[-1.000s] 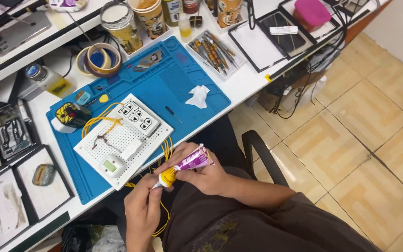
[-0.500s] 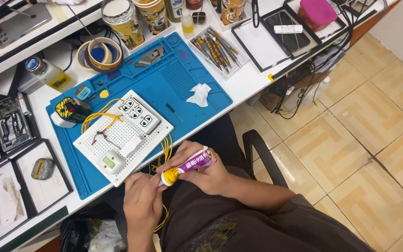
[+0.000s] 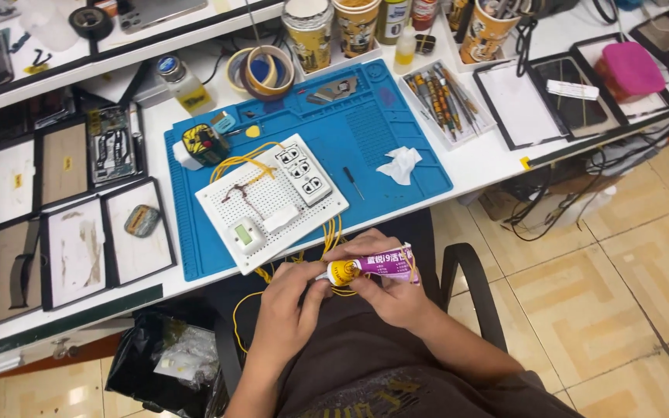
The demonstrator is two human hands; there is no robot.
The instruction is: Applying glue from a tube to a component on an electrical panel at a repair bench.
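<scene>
Purple glue tube [image 3: 381, 266] in right hand [image 3: 389, 290], left hand [image 3: 292, 306] at its yellow cap [image 3: 342, 272], below blue mat [image 3: 381, 131].

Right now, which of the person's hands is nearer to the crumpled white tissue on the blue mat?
The right hand. It holds the purple glue tube just below the mat's near edge, more directly beneath the tissue. The left hand sits farther left and lower, at the tube's yellow cap.

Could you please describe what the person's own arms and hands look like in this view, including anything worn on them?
Both forearms are bare, with no sleeve reaching them in view. The left hand and right hand wear no gloves, and no watch, ring or bracelet shows. The dark brown garment with a printed pattern covers the torso and lap only.
</scene>
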